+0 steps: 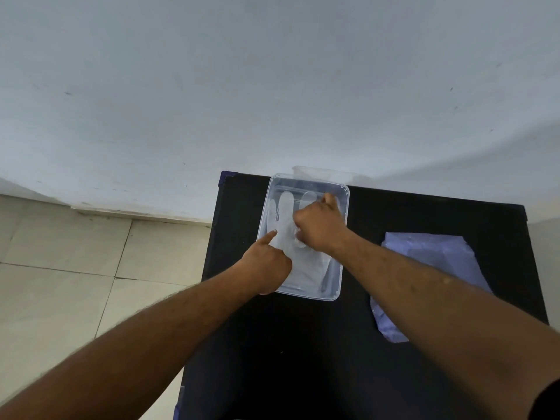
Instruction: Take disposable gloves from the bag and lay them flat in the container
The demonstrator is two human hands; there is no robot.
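Both palms belong down: your left hand (266, 262) pins the glove (286, 219) with one extended finger in the container (344, 237), so let your right hand (321, 225), curled and pinching its far fingers, smooth them flat.

Container (344, 237): on the table (303, 344), toward its far edge.
Glove (285, 213): flat inside the container.
Bag (424, 253): on the table, right of the container.
Hands: left hand (266, 265) and right hand (318, 222) over the glove.

Both my bare forearms reach forward and converge. My left hand (266, 262) is curled, its index finger stretched out and pressing down, palm down. My right hand (319, 225) sits just beyond it, knuckles up, fingers bent under, the thumb and forefinger pinched together at its far side.
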